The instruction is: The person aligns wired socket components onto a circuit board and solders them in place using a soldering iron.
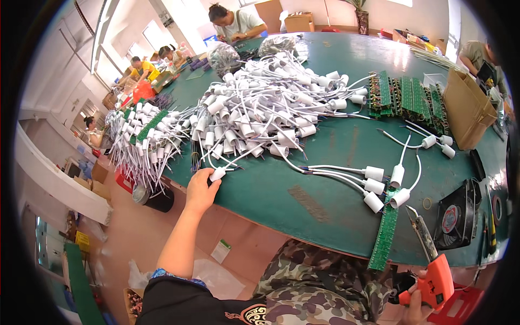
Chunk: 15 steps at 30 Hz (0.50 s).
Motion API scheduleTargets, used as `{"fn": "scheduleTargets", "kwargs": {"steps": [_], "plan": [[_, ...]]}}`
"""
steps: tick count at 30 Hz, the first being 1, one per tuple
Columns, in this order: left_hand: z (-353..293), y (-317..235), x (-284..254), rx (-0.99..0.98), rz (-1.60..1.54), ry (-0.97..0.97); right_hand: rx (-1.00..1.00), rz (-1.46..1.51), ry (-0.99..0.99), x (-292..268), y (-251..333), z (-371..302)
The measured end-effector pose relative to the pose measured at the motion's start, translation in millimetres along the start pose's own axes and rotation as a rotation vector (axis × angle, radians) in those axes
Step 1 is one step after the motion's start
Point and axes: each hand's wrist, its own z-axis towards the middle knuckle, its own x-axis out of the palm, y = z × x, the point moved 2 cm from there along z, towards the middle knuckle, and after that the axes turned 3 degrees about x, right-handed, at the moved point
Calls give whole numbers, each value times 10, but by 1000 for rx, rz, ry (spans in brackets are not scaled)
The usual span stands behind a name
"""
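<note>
My left hand (pixel 201 190) is closed on a white cylindrical housing with a cable (pixel 218 174), at the near edge of a big pile of like housings (pixel 254 103). At the lower right my right hand (pixel 414 310) grips an orange soldering gun (pixel 436 281), its tip pointing up and away over the table. Left of that tip lies a green circuit board strip (pixel 385 233), its near end jutting past the table edge. Two housings, one of them a white housing (pixel 397 176), rest at the strip's far end. Several more, including this corded housing (pixel 374 201), lie just left of it.
On the green table (pixel 260 200) stand stacked circuit boards (pixel 414 97), a cardboard box (pixel 468 114) and a black fan (pixel 456 214). Another heap of housings (pixel 149 127) lies at the left. A person (pixel 238 24) works across the table; others sit farther left and at the right.
</note>
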Motion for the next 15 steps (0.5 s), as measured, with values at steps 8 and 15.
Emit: {"fn": "scheduleTargets", "kwargs": {"steps": [8, 15], "plan": [[457, -311, -704, -52, -897, -468, 63, -26, -43, -234, -211, -185], [457, -1883, -690, 556, -792, -240, 64, -31, -43, -194, -209, -274]]}}
